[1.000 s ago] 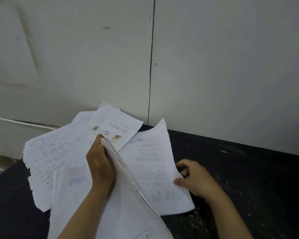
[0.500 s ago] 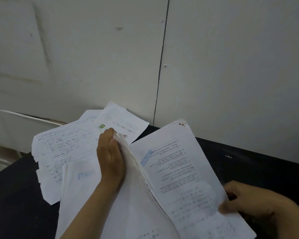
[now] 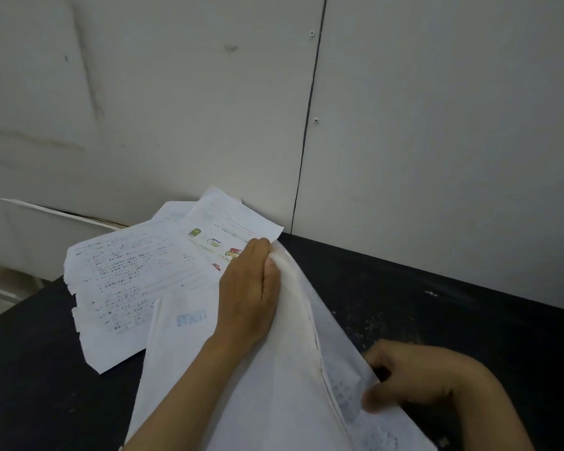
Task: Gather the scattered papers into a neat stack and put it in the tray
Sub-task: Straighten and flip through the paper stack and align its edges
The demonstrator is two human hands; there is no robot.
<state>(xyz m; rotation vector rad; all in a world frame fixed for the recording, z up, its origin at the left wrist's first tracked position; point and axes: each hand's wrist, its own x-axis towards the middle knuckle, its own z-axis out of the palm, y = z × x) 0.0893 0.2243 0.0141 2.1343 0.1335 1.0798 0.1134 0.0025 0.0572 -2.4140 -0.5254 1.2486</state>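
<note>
My left hand (image 3: 249, 294) grips the top corner of a bundle of white sheets (image 3: 284, 385), held tilted above the black table. My right hand (image 3: 414, 375) pinches the right edge of a printed sheet (image 3: 349, 382) that lies against the underside of the bundle. Loose on the table to the left lie a large text sheet with a torn left edge (image 3: 131, 275), a sheet with small coloured pictures (image 3: 222, 229) by the wall, and a pale sheet with blue lettering (image 3: 176, 323) partly under my left arm. No tray is in view.
The black table (image 3: 437, 304) stands against a white panelled wall (image 3: 404, 125) with a vertical seam. The table's left edge (image 3: 20, 307) drops to a pale floor. White specks dot the bare surface at right.
My right hand has brought the printed sheet in from the right and up against the bundle. My left hand keeps its grip; the view has shifted slightly.
</note>
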